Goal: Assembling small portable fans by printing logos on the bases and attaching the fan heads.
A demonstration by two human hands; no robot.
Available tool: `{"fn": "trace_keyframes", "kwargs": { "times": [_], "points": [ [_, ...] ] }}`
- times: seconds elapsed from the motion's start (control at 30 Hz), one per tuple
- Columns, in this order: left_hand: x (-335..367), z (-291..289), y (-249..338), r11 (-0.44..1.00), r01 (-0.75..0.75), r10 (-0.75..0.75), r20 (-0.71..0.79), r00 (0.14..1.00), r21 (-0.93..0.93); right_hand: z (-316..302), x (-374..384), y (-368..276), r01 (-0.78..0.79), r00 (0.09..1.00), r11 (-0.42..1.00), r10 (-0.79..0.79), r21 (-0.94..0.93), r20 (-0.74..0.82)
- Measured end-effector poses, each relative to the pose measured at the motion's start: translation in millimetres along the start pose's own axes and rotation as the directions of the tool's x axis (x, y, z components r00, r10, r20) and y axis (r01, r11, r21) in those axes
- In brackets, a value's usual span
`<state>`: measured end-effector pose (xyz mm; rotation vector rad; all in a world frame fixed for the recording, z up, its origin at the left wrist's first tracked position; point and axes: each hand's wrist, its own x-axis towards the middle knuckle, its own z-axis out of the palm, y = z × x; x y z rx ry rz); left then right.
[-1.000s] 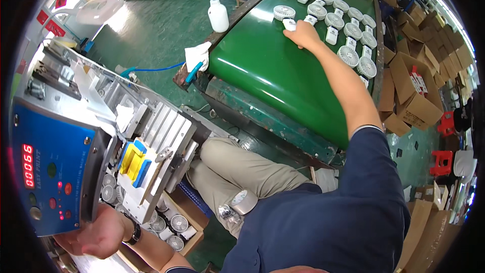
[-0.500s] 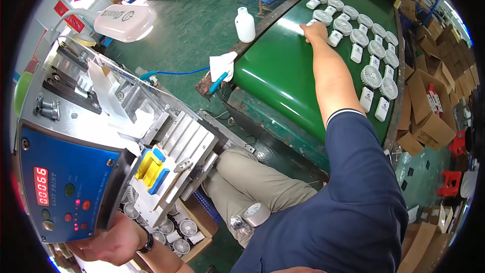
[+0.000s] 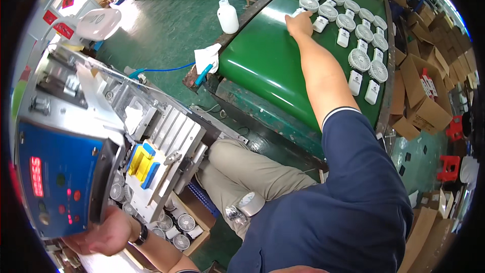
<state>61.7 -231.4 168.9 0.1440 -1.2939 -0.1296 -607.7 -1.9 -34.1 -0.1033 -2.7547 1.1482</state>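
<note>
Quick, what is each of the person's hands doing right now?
Left hand: low beside the blue machine; grip cannot be told.
Right hand: stretched out on the green belt, touching a small white fan.

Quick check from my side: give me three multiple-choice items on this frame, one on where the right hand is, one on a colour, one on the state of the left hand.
1. Where is the right hand?
A. on the green belt beside the small white fans
B. on the lap
C. on the blue crate

2. The bottle on the floor is:
A. red
B. white
C. black

3. The left hand is:
A. raised overhead
B. down by the machine's blue panel
C. on the belt

A: arm stretched onto the belt.
B: plain white bottle.
B: hand under the panel.
</note>
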Motion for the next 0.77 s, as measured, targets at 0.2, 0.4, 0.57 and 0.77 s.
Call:
{"fn": "trace_keyframes", "kwargs": {
  "times": [0.2,0.4,0.57,0.77],
  "points": [
    [30.8,1.1,-48.3,0.038,-0.776,0.811,0.434,0.392,0.630,-16.8,-88.6,-56.1,0.576,0.816,0.783,-0.568,0.233,-0.109],
    [0.4,38.7,51.0,0.920,-0.219,0.133,0.267,0.955,0.325,-83.3,-219.7,-118.7,0.488,0.590,0.241,-0.800,0.839,-0.113],
    [-1.7,54.0,61.9,0.987,0.037,-0.062,0.160,0.985,0.158,-132.1,-294.1,-111.2,0.462,0.323,0.169,-0.946,0.871,0.012],
    [5.7,50.2,64.4,0.909,-0.126,0.046,0.205,0.978,0.398,-134.3,-341.4,-92.3,0.569,-0.200,-0.091,-0.979,0.818,0.030]
  ]
}}
